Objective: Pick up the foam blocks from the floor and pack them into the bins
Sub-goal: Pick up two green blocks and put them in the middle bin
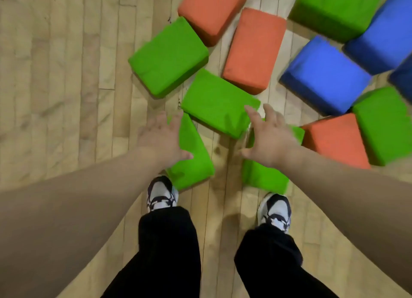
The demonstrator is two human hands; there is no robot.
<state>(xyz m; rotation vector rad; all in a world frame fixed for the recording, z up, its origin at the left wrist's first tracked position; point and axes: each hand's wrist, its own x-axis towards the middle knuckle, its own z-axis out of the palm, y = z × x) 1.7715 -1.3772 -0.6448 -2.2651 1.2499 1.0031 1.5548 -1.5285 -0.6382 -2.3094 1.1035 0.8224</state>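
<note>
black trousers [169, 253] — two legs | left sneaker [161, 195] | right sneaker [276, 210] — white-black

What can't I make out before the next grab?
- Bins: none in the head view.
- Contact: whether the left hand touches the near-left green block, or the right hand the near-right green block, is hidden by the hands themselves and motion blur.
- Dark blue block: cut off by the right edge.
- Top orange block and top green block: cut by the top edge.

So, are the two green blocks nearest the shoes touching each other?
Apart: the head view shows bare floor between the left green block and the right green block.
</note>
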